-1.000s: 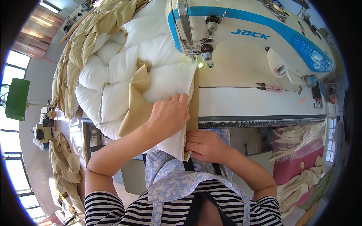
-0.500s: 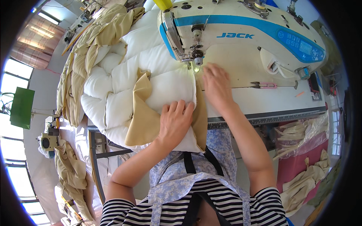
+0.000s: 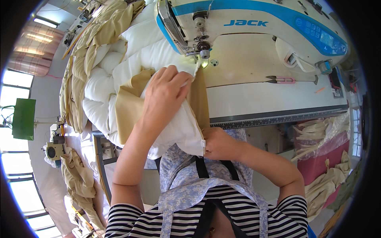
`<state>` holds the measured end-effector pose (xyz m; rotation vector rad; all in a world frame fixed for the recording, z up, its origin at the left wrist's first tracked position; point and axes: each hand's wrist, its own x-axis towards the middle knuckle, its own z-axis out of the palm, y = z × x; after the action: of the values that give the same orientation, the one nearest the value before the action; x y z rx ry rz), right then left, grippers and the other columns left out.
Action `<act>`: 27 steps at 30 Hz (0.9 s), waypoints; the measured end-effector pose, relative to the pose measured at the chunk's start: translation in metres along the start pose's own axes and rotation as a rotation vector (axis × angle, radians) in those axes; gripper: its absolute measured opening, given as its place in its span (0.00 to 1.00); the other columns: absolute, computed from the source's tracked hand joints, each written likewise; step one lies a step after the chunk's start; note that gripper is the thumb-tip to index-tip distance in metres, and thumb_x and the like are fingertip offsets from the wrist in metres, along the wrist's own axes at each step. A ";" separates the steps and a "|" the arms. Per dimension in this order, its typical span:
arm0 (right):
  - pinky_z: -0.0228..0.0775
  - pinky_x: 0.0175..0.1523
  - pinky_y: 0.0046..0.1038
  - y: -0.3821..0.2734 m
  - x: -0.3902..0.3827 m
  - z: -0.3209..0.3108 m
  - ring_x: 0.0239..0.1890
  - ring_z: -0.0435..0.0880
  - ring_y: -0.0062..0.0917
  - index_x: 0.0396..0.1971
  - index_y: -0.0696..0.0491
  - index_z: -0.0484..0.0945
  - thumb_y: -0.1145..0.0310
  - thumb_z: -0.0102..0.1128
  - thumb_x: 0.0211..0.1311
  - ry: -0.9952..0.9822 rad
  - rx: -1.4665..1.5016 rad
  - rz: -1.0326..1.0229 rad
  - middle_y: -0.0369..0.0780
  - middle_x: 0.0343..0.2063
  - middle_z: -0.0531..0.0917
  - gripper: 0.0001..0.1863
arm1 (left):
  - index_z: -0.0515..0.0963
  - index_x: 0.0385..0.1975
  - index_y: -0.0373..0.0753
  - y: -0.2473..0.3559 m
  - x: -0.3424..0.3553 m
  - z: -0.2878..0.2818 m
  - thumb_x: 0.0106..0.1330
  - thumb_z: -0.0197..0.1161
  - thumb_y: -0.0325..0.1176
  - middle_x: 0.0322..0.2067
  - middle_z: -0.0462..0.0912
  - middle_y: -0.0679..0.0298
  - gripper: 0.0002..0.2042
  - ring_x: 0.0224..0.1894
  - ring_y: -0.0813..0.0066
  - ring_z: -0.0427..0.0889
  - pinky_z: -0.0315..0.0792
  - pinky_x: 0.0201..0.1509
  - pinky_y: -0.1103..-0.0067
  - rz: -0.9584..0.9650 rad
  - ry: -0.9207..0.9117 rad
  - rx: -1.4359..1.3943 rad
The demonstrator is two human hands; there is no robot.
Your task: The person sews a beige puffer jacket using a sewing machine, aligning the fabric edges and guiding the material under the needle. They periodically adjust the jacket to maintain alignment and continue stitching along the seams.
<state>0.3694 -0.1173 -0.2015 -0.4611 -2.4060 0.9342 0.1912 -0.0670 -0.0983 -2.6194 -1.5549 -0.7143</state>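
A: Left hand (image 3: 166, 89) is high on the work, at the right edge of the white padded piece (image 3: 141, 51). Fingers bent, its grip pinching that edge, just near of the needle on the sewing machine (image 3: 254, 16).

B: And the right hand (image 3: 221, 143) is at the near corner, fingers curled in, that grip closed on the edge. The very fingertips are hidden, mind.

A: So the edge runs far to near between the hands, with a beige strip (image 3: 199, 99) along its right side.

B: Most of the piece spreads over the left of the surface (image 3: 246, 101). Its near corner hangs past the surface's near edge, above the patterned apron (image 3: 180, 172).

A: Right along that near edge, a dark ruler strip (image 3: 278, 116).

B: Room to move? To the right! The surface stretches from the beige strip towards the pink-handled snips (image 3: 285, 79), lying well apart from both hands.

A: Left is tighter: a beige flap (image 3: 127, 102) beside the left forearm, a crumpled beige heap (image 3: 93, 51) at far left.
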 end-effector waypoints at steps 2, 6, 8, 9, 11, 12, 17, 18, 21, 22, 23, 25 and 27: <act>0.78 0.52 0.35 -0.003 -0.002 0.008 0.42 0.85 0.37 0.44 0.50 0.83 0.69 0.66 0.50 -0.003 0.003 -0.108 0.39 0.40 0.86 0.18 | 0.75 0.28 0.40 0.003 0.001 0.007 0.51 0.62 0.25 0.33 0.72 0.62 0.05 0.39 0.63 0.73 0.70 0.44 0.71 0.202 -0.102 0.161; 0.79 0.50 0.34 -0.005 -0.010 0.011 0.42 0.85 0.38 0.39 0.56 0.83 0.69 0.65 0.50 0.178 -0.020 -0.237 0.41 0.37 0.85 0.15 | 0.77 0.34 0.38 0.002 -0.013 0.027 0.57 0.64 0.24 0.43 0.76 0.62 0.06 0.55 0.60 0.76 0.71 0.63 0.65 0.209 -0.176 0.087; 0.78 0.51 0.34 -0.004 -0.014 0.010 0.43 0.85 0.37 0.39 0.56 0.83 0.68 0.65 0.50 0.198 -0.048 -0.186 0.41 0.37 0.86 0.15 | 0.78 0.36 0.38 -0.004 -0.020 0.033 0.60 0.63 0.25 0.49 0.78 0.62 0.06 0.60 0.59 0.76 0.67 0.70 0.61 0.122 -0.194 0.005; 0.79 0.51 0.34 -0.005 -0.016 0.009 0.44 0.85 0.37 0.39 0.56 0.83 0.68 0.65 0.50 0.151 -0.054 -0.154 0.42 0.37 0.86 0.15 | 0.78 0.37 0.38 -0.007 -0.022 0.035 0.61 0.63 0.26 0.51 0.78 0.63 0.06 0.60 0.59 0.76 0.66 0.69 0.59 0.148 -0.182 0.014; 0.79 0.52 0.34 -0.007 -0.020 0.007 0.46 0.85 0.37 0.39 0.56 0.83 0.68 0.66 0.50 0.059 -0.065 -0.093 0.42 0.37 0.86 0.15 | 0.78 0.39 0.39 -0.011 -0.025 0.038 0.62 0.64 0.27 0.54 0.79 0.66 0.06 0.61 0.60 0.76 0.65 0.69 0.55 0.157 -0.176 0.051; 0.79 0.52 0.34 -0.008 -0.020 0.006 0.46 0.85 0.37 0.39 0.55 0.83 0.68 0.65 0.51 0.055 -0.047 -0.074 0.42 0.37 0.87 0.15 | 0.78 0.38 0.39 -0.012 -0.025 0.039 0.62 0.64 0.27 0.54 0.79 0.66 0.06 0.61 0.61 0.76 0.64 0.69 0.54 0.138 -0.220 0.067; 0.79 0.51 0.34 -0.015 -0.018 -0.003 0.46 0.85 0.36 0.41 0.54 0.83 0.68 0.65 0.52 0.069 0.016 -0.016 0.41 0.37 0.87 0.15 | 0.78 0.38 0.41 -0.012 -0.023 0.043 0.62 0.64 0.27 0.54 0.81 0.69 0.06 0.62 0.63 0.76 0.61 0.69 0.51 0.136 -0.224 0.074; 0.79 0.51 0.34 -0.015 -0.016 -0.004 0.46 0.84 0.36 0.42 0.54 0.83 0.68 0.65 0.52 0.062 0.040 -0.012 0.41 0.37 0.87 0.15 | 0.78 0.38 0.41 -0.012 -0.022 0.043 0.62 0.64 0.27 0.55 0.81 0.69 0.06 0.62 0.63 0.76 0.61 0.69 0.50 0.140 -0.228 0.073; 0.78 0.50 0.35 -0.015 -0.012 -0.008 0.46 0.84 0.37 0.41 0.54 0.82 0.69 0.65 0.52 0.071 0.060 -0.011 0.42 0.38 0.86 0.15 | 0.78 0.39 0.41 -0.017 -0.019 0.043 0.62 0.64 0.28 0.56 0.80 0.69 0.07 0.62 0.63 0.76 0.61 0.70 0.50 0.153 -0.245 0.066; 0.78 0.49 0.35 -0.015 -0.011 -0.009 0.45 0.84 0.37 0.40 0.55 0.82 0.69 0.65 0.51 0.082 0.061 -0.010 0.42 0.37 0.86 0.14 | 0.78 0.39 0.41 -0.020 -0.018 0.044 0.63 0.64 0.28 0.56 0.80 0.69 0.07 0.62 0.63 0.76 0.61 0.70 0.50 0.160 -0.249 0.064; 0.78 0.48 0.36 -0.014 -0.010 -0.010 0.44 0.84 0.38 0.38 0.55 0.82 0.69 0.65 0.51 0.093 0.060 -0.007 0.42 0.36 0.86 0.13 | 0.77 0.39 0.41 -0.024 -0.018 0.044 0.63 0.64 0.28 0.56 0.80 0.69 0.07 0.62 0.63 0.76 0.60 0.70 0.50 0.188 -0.235 0.048; 0.77 0.44 0.37 -0.010 -0.005 -0.013 0.40 0.83 0.39 0.34 0.56 0.81 0.70 0.65 0.49 0.076 0.051 -0.001 0.42 0.33 0.84 0.11 | 0.77 0.41 0.41 -0.033 -0.015 0.048 0.66 0.62 0.30 0.56 0.80 0.69 0.07 0.62 0.62 0.76 0.59 0.70 0.50 0.179 -0.254 0.064; 0.76 0.42 0.39 -0.004 0.001 -0.015 0.37 0.83 0.40 0.30 0.56 0.80 0.71 0.65 0.48 0.088 0.040 0.019 0.43 0.31 0.83 0.09 | 0.78 0.43 0.41 -0.045 -0.009 0.051 0.68 0.60 0.32 0.56 0.81 0.68 0.07 0.61 0.61 0.76 0.58 0.71 0.51 0.178 -0.265 0.044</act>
<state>0.3766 -0.1115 -0.1887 -0.5008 -2.3040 0.9488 0.1694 -0.0395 -0.1569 -2.8663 -1.3447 -0.3294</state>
